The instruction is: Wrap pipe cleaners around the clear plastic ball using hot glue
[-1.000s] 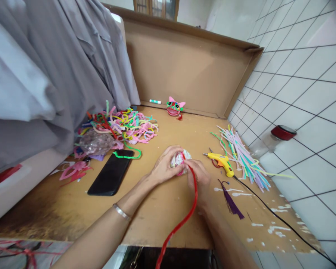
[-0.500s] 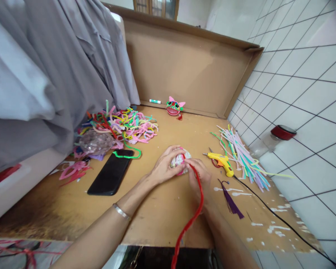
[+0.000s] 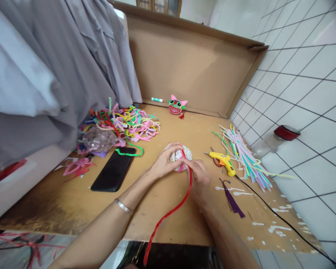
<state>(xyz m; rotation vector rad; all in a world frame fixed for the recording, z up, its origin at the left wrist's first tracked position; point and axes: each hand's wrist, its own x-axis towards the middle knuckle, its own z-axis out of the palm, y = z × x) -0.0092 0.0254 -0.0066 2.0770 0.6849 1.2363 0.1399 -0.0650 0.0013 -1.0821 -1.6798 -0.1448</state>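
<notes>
At the middle of the table, my left hand (image 3: 165,160) wraps round the far and left side of a small rounded white-and-pink craft piece (image 3: 188,153), its fingers curled over it. A long red pipe cleaner (image 3: 176,210) runs from the piece toward me and hangs past the table's front edge. My right hand (image 3: 198,173) is closed at the near right of the piece, thumb and finger pinching the red pipe cleaner against it. Part of the piece is hidden under my fingers.
A yellow glue gun (image 3: 222,161) with a black cord, a purple tassel (image 3: 233,201) and a bundle of pipe cleaners (image 3: 246,157) lie right. Left are a black phone (image 3: 113,170) and a tangled pipe-cleaner pile (image 3: 137,125). A decorated animal-face figure (image 3: 176,106) stands at the back.
The free end of the red pipe cleaner has swung to the left. Both hands stay on the piece with little movement, and the view has shifted slightly.
</notes>
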